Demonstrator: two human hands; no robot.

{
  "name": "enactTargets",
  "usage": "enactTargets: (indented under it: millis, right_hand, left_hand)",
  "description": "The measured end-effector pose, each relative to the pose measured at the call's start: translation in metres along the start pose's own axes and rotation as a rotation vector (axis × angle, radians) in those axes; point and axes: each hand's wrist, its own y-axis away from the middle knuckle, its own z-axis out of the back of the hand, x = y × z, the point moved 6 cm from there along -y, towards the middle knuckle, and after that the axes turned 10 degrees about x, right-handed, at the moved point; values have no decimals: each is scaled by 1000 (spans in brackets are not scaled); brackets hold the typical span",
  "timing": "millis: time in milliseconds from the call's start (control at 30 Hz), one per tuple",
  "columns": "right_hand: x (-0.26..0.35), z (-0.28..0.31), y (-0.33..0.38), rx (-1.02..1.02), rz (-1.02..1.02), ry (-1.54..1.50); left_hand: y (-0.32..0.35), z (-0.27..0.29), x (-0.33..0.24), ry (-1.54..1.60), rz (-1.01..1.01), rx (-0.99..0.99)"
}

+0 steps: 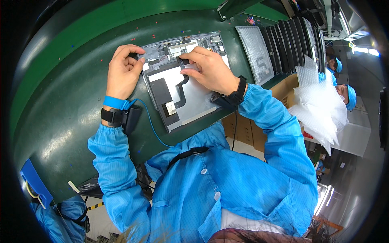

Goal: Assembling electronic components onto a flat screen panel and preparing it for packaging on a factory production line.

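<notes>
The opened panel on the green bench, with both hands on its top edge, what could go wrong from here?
1. The right hand presses fingertips on the black flat cable; too much force might crease or tear it.
2. The panel lies close to the bench edge, so a push from the left hand could slide it off.
3. The blue wrist cord trails beside the panel and might snag it.

opened device panel (178,85): 1 counted | bubble-wrap sleeve (256,52): 1 counted | hands: 2 counted, left hand (122,73), right hand (208,69) | wrist devices (121,117): 2 counted
</notes>
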Motion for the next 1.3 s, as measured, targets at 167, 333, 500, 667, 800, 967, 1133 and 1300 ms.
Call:
enactTargets:
  millis: [167,333,500,667,800,967,1133,1300]
  right_hand:
    - [0,0,-1,-7,18,9]
    - [1,0,-2,5,13,11]
    - [3,1,1,-27,37,42]
    - [15,-5,4,50,80,106]
    - [12,1,14,108,26,75]
    - [32,52,57,-139,38,-39]
    - [14,107,144,-251,-103,-304]
    - [-62,148,286,-828,-342,-368]
  left_hand:
    - [-1,1,1,6,-4,0]
    - [0,1,1,0,2,1]
    - [-1,0,1,1,-10,2]
    - [3,3,4,-9,-26,-4]
    - [-5,0,5,-40,-55,28]
    - [-2,12,20,-13,-59,29]
    - [9,13,-9,-100,79,-71]
    - [61,-55,-130,-394,-156,-1]
